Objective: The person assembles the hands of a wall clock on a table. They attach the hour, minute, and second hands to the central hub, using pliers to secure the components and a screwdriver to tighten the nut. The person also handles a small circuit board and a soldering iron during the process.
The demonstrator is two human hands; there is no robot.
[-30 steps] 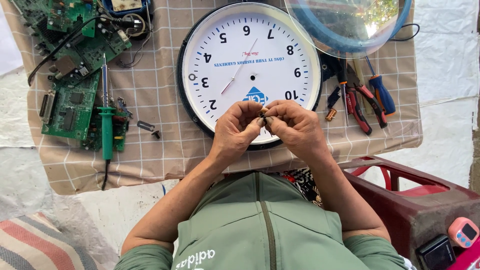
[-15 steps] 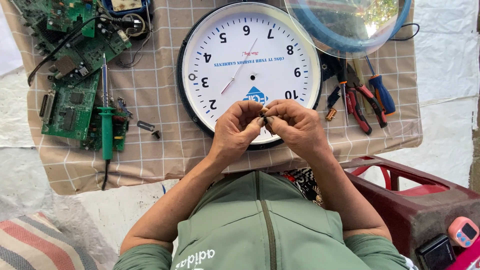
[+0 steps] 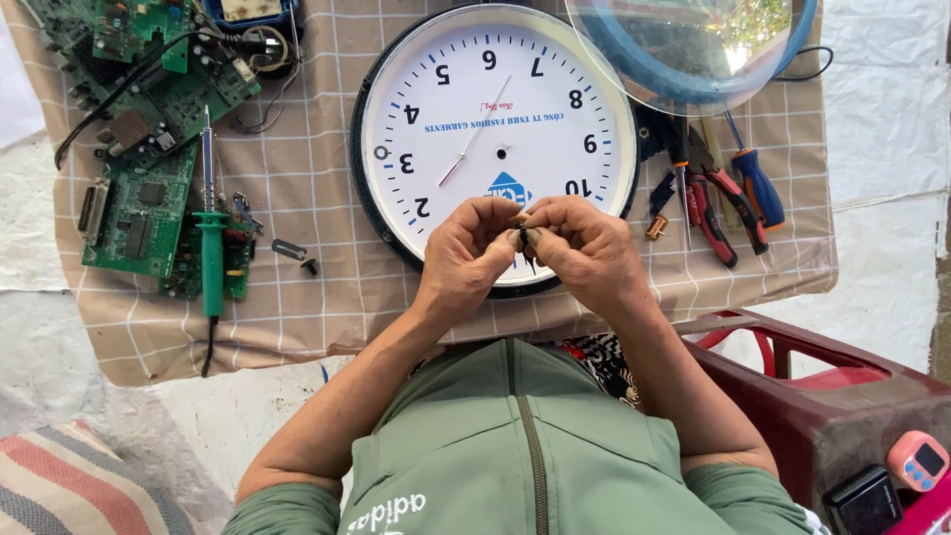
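Both forearms reach forward and angle inward until the hands meet. The left hand (image 3: 466, 256) and right hand (image 3: 584, 250) are curled, knuckles up, fingertips (image 3: 512, 238) pinched together and touching between them.

The wall clock (image 3: 495, 129) lay on the cloth (image 3: 317, 287), circuit boards (image 3: 134, 213) to its left, pliers (image 3: 708, 193) and screwdriver (image 3: 758, 183) to its right
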